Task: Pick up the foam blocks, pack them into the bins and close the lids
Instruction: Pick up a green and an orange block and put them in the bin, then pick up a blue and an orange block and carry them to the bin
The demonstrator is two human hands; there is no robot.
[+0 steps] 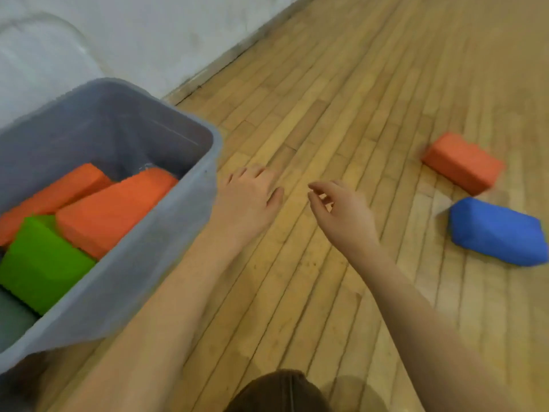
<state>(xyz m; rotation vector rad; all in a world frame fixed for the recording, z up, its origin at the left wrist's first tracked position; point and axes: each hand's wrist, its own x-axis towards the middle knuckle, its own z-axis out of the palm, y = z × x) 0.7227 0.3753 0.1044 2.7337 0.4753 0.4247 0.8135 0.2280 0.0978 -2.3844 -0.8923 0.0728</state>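
Observation:
A grey plastic bin [166, 233] stands open at the left, holding two orange foam blocks [110, 209] and a green foam block [41, 263]. On the wooden floor to the right lie an orange foam block [463, 163] and, nearer, a blue foam block [499, 231]. My left hand [249, 197] hovers just right of the bin's corner, fingers relaxed and holding nothing. My right hand [341, 212] hangs beside it over the floor, fingers loosely curled and empty, well left of the two loose blocks.
A pale wall [148, 34] runs along the back left, meeting the wooden floor [341, 93] behind the bin. A dark grey-green shape [12, 319] lies at the bin's near end. My knee in brown cloth [282, 391] shows at the bottom.

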